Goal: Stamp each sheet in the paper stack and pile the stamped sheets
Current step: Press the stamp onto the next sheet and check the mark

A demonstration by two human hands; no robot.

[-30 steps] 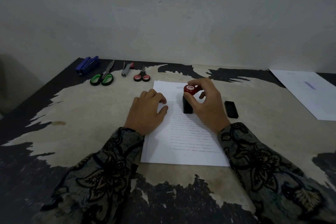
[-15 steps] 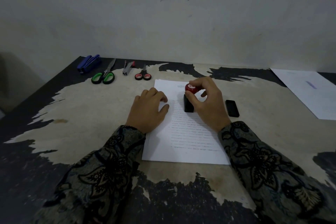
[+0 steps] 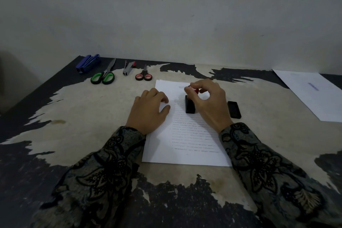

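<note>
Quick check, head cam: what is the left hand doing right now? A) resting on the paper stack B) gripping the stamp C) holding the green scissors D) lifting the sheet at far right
A: the left hand lies knuckles-up on the left part of the paper stack, while the right hand pinches the red knob of the stamp.

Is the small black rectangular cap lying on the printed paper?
No, the small black rectangular cap lies on the bare table, right of the paper.

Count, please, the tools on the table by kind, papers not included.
Scissors: 2, green-handled scissors and red-handled scissors
Staplers: 2, blue stapler and grey stapler
Stamp: 1
Black cap: 1
Total: 6
</note>
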